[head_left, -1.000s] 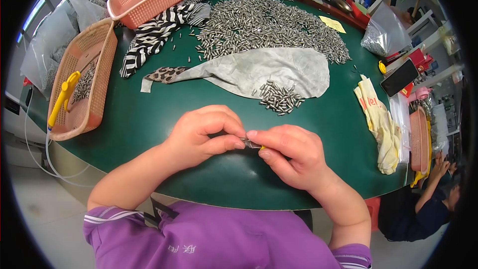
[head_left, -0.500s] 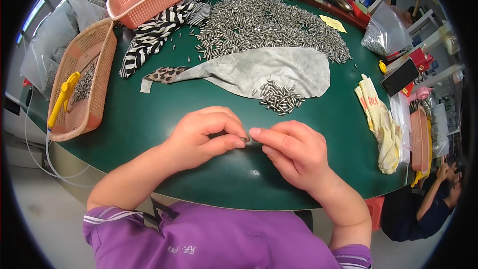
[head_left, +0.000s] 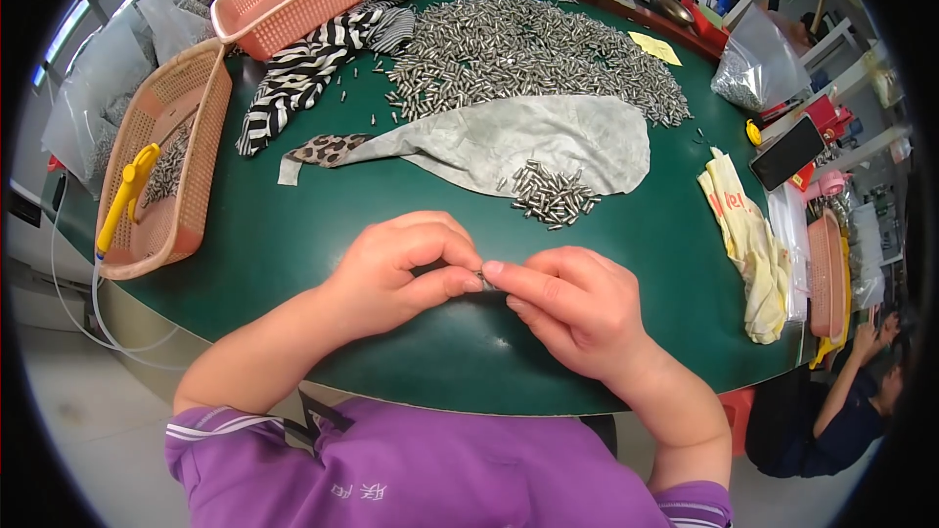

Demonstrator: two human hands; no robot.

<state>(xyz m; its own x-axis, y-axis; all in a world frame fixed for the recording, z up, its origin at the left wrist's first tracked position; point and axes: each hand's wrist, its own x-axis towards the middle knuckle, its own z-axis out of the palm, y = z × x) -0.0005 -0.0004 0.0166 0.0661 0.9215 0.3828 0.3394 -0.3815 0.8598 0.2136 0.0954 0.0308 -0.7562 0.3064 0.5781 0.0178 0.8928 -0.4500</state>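
You have one green table [head_left: 293, 225] in front of you, and on its far part spreads one big heap [head_left: 533, 49] of small metal pieces, too many to count. Three baskets stand around: the near-left basket [head_left: 201, 176], holding a batch of similar pieces, the far-left basket [head_left: 298, 5], and the right basket [head_left: 827, 274], partly hidden by the things near it. Two cloths lie on the table: the grey cloth [head_left: 528, 132] along the near edge of the heap, with a leopard-print end, and the striped cloth [head_left: 293, 83] to its left. Your two hands meet over the near part of the table: your left hand [head_left: 406, 259] has thumb and forefinger pinched on one small piece [head_left: 486, 284]; your right hand [head_left: 577, 303] has its forefinger at that same piece and its thumb just below, but you cannot tell whether it grips too. Pale fabric [head_left: 748, 254] with red marks lies on the right, near one phone [head_left: 787, 154]. One small pile [head_left: 554, 198] of metal pieces, dozens overlapping, sits partly on the grey cloth and partly on the table. One yellow tool [head_left: 127, 191] rests in the near-left basket, and one yellow note [head_left: 655, 47] lies at the heap's right side.
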